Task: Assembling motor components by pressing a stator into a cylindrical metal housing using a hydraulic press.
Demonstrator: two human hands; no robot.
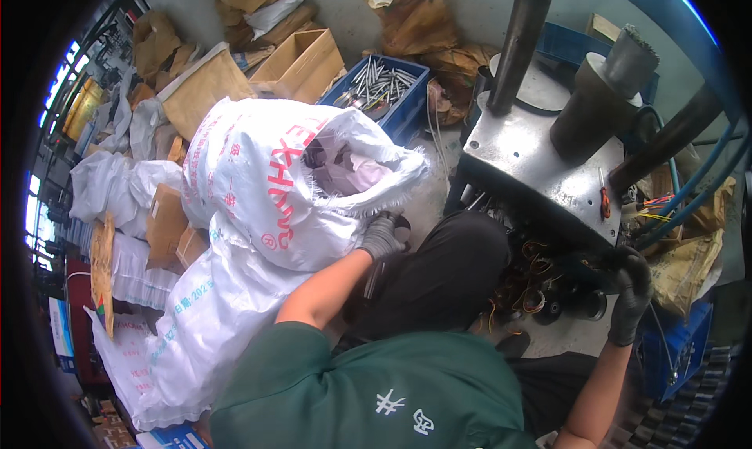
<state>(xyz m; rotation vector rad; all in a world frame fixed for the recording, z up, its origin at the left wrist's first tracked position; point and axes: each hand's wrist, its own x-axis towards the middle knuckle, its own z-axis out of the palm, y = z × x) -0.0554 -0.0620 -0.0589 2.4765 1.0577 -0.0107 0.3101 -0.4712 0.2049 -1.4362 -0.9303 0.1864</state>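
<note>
Two gloved hands point(381, 236), one red-handled screwdriver point(605, 204)

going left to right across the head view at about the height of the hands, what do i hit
Wood strip → cardboard → sack → left hand → knee → right hand → brown bag

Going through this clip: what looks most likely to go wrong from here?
The screwdriver with a red handle lies loose near the edge of the shiny grey metal plate; a bump from the dark-gloved right hand might knock it off.
Below the plate, the pile of dark round parts with thin orange wires is tangled and might snag that hand.
The bulging white woven sack with red print might slump onto the grey-gloved left hand beside it.
</note>
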